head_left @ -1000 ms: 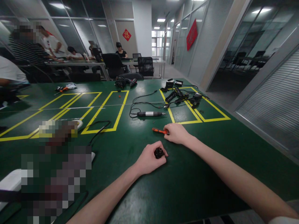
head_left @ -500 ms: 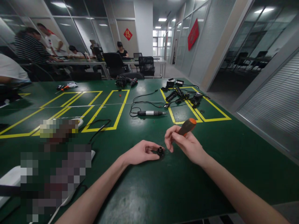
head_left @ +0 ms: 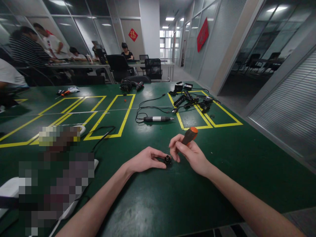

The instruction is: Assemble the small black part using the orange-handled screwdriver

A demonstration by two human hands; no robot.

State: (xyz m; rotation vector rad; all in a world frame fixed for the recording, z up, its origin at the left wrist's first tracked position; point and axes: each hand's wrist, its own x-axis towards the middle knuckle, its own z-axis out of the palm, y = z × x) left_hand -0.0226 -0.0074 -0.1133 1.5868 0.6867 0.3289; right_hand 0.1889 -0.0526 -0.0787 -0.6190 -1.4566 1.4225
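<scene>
My left hand (head_left: 147, 159) is closed around the edge of a small round black part (head_left: 167, 160), which rests on the green table with a short metal tube standing up from it. Thumb and fingers grip it from the left. In my right hand (head_left: 191, 153) is a screwdriver (head_left: 190, 135) with a dark handle and an orange end, tilted up and to the right. Its tip is hidden by my fingers. The right fingertips are close beside the black part; whether they touch it I cannot tell.
Beyond my hands lies a corded electric screwdriver (head_left: 158, 118), with tiny bits (head_left: 161, 127) near it. Black parts and cables (head_left: 189, 100) are heaped at the right inside yellow tape. A power drill (head_left: 139, 86) sits farther back. Blurred items (head_left: 64, 184) fill the left. People work behind.
My right hand, with the screwdriver, has moved left, closer to the black part. My left hand still grips that part. The whole view has shifted slightly.
</scene>
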